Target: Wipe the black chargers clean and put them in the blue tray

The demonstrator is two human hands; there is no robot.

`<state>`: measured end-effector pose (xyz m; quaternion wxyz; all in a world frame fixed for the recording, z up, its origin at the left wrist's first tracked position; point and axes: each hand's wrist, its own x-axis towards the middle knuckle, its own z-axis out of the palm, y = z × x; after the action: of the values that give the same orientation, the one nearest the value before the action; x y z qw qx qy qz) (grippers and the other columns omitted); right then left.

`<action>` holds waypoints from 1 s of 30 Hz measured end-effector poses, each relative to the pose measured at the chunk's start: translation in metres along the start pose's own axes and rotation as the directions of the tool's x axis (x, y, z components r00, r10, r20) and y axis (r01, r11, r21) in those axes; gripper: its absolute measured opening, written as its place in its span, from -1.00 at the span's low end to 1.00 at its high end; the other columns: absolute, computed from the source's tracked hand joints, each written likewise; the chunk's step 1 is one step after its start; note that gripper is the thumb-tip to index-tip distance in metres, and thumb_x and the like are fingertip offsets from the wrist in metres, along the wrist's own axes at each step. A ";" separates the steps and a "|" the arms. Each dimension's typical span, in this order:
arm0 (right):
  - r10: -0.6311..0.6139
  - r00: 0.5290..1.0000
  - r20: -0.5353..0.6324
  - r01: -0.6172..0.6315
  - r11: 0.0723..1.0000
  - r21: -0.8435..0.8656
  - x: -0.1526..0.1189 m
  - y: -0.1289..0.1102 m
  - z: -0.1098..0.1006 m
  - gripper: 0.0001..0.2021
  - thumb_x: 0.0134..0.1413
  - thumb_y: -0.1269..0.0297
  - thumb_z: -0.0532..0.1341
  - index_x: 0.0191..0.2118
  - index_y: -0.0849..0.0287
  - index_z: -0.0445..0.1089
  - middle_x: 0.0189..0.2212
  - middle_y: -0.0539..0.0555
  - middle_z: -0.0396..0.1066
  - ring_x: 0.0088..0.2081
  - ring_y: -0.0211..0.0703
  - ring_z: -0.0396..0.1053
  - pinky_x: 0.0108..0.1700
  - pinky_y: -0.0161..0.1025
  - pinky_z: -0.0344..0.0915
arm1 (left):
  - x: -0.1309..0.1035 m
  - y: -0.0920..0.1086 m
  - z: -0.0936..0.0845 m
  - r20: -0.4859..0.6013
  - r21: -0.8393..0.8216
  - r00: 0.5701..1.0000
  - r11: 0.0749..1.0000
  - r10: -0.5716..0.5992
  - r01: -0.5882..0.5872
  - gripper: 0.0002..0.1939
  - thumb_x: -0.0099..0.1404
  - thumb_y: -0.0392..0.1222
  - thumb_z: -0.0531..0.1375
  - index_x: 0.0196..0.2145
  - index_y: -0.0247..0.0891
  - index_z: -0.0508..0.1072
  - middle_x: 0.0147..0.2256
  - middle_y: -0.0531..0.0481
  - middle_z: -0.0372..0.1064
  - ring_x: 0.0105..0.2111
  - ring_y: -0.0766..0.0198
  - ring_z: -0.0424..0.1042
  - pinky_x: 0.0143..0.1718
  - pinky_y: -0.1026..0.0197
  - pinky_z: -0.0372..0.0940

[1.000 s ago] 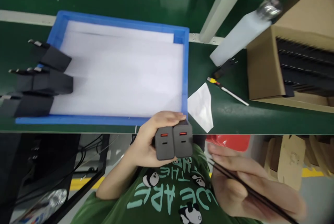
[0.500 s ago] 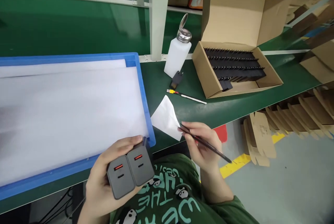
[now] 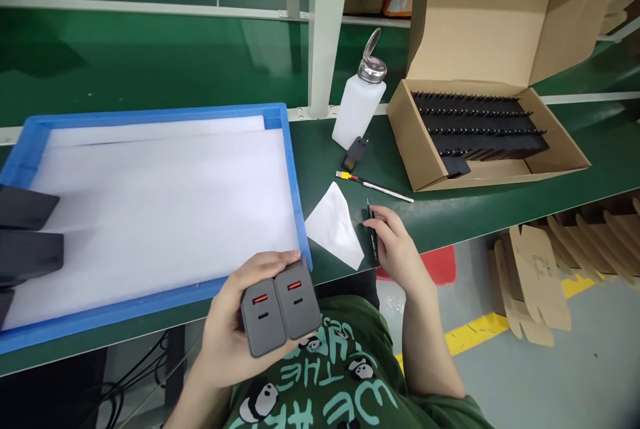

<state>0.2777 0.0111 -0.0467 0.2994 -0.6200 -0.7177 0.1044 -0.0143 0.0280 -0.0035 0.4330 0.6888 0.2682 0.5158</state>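
Note:
My left hand (image 3: 235,302) is closed around two dark grey USB chargers (image 3: 281,309) held side by side. Their port ends face up, each showing an orange-red USB-A slot and a small USB-C slot. My right hand (image 3: 400,249) is at the front edge of the green bench, thumb and fingers pinching dark tweezers (image 3: 373,232) low over the surface, tips pointing away from me. Just left of the tweezers lies a white cloth (image 3: 336,225). Beyond it are a short cable with a yellow USB plug (image 3: 344,175) and a small black plug-in adapter (image 3: 355,153).
A blue tray (image 3: 293,182) lined with white sheets fills the left, with several dark chargers (image 3: 30,255) at its far left. A white pump bottle (image 3: 359,105) stands by the post. An open cardboard box (image 3: 417,155) holds rows of black plugs. Folded cartons (image 3: 537,282) stand lower right.
My right hand has turned the tweezers from slanting across the bench edge to pointing away, lower at the bench. My left hand still holds the chargers. The view has swung left.

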 end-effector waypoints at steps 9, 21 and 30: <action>-0.081 0.996 0.041 0.078 0.993 0.085 0.006 -0.011 -0.007 -0.61 0.38 0.47 0.04 0.17 0.09 0.47 0.33 0.29 0.29 0.31 0.15 0.34 0.30 0.18 0.38 | 0.006 0.001 0.004 -0.007 -0.032 0.997 0.997 0.072 -0.072 -0.21 0.07 -0.26 0.54 0.22 -0.26 0.40 0.09 -0.28 0.49 0.12 -0.02 0.53 0.15 0.04 0.50; -0.049 0.890 0.453 -0.448 0.093 0.889 -0.005 -0.105 0.015 -0.55 0.33 -0.07 0.27 0.26 -0.17 0.42 0.09 0.11 0.55 -0.09 -0.04 0.62 -0.16 -0.21 0.61 | 0.002 -0.003 0.002 -0.007 -0.058 0.991 0.989 0.133 -0.134 -0.29 0.18 -0.09 0.50 0.21 -0.29 0.39 0.07 -0.29 0.52 0.14 0.02 0.52 0.22 0.04 0.39; -0.134 0.787 0.602 -0.617 -0.174 0.768 -0.013 -0.124 0.036 -0.44 0.17 -0.23 0.32 0.15 -0.01 0.51 -0.14 0.14 0.61 -0.05 0.07 0.60 0.04 -0.01 0.57 | -0.001 -0.002 -0.004 0.051 0.060 0.990 0.990 0.128 -0.131 -0.29 0.18 0.05 0.48 0.20 -0.17 0.37 0.07 -0.20 0.57 0.08 0.03 0.58 0.35 -0.02 0.19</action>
<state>0.1551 -0.0191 -0.0148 0.4309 -0.2651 -0.2957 0.8103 -0.0178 0.0293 -0.0048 0.3827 0.7302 0.2290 0.5176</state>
